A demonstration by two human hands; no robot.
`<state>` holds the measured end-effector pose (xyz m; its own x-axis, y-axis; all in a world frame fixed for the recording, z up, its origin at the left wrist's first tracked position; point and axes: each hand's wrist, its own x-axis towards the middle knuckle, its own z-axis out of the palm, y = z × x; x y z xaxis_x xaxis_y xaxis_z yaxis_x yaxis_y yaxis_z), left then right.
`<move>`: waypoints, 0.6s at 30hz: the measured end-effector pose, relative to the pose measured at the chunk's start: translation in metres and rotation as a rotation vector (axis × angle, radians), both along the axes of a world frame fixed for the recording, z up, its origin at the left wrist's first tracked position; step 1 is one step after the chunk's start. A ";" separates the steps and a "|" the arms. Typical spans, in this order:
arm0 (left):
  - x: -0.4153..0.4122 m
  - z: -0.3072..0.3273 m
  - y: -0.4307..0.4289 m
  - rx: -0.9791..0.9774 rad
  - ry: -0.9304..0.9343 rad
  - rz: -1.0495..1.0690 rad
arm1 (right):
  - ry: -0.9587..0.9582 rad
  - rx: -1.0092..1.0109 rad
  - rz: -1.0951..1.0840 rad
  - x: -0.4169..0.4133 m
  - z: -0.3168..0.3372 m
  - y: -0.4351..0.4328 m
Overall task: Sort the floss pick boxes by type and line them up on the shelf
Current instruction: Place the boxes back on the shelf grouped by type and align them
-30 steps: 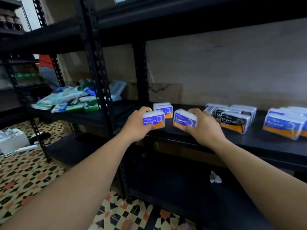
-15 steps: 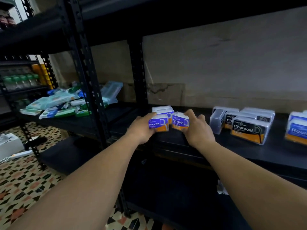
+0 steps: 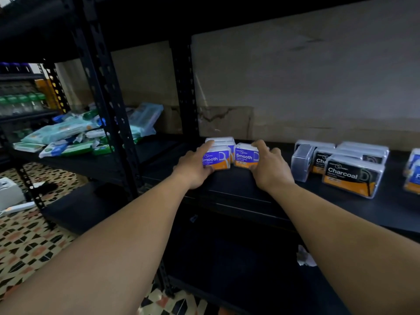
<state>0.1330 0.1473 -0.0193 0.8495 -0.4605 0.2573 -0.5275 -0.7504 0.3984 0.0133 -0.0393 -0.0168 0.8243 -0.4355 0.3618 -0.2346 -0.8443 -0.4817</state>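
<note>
Two purple-and-orange "Smooth" floss pick boxes stand side by side on the black shelf point(image 3: 238, 192). My left hand point(image 3: 193, 164) grips the left Smooth box point(image 3: 217, 159), thumb under it and forefinger on top. My right hand point(image 3: 269, 167) grips the right Smooth box point(image 3: 245, 156) from its right side. Another Smooth box point(image 3: 219, 140) sits just behind the left one. Farther right are black "Charcoal" boxes point(image 3: 350, 178), then blue boxes point(image 3: 412, 176) cut off by the frame edge.
A clear box point(image 3: 301, 161) stands on end left of the Charcoal group. Black uprights point(image 3: 106, 105) divide this shelf from a left bay piled with packets point(image 3: 68, 137). A lower shelf holds a white scrap point(image 3: 304, 258). Patterned floor lies at left.
Both hands have carried their Smooth boxes back and down onto the shelf, in front of the rear Smooth box. The camera has moved closer and turned left.
</note>
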 end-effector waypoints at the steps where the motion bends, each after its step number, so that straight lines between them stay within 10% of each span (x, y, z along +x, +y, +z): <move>1: -0.005 -0.002 0.002 -0.026 -0.006 0.000 | 0.000 0.016 0.005 -0.002 0.001 0.001; 13: -0.106 -0.043 0.069 -0.503 -0.242 -0.014 | -0.359 0.036 0.146 -0.084 -0.024 0.055; 18: -0.142 -0.075 0.102 -0.429 0.040 0.023 | -0.354 0.065 0.395 -0.126 -0.088 0.089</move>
<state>-0.0094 0.2491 -0.0947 0.8717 -0.2997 0.3878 -0.4901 -0.5232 0.6972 -0.1128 0.0496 -0.1048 0.7624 -0.1470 0.6301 0.2817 -0.8013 -0.5277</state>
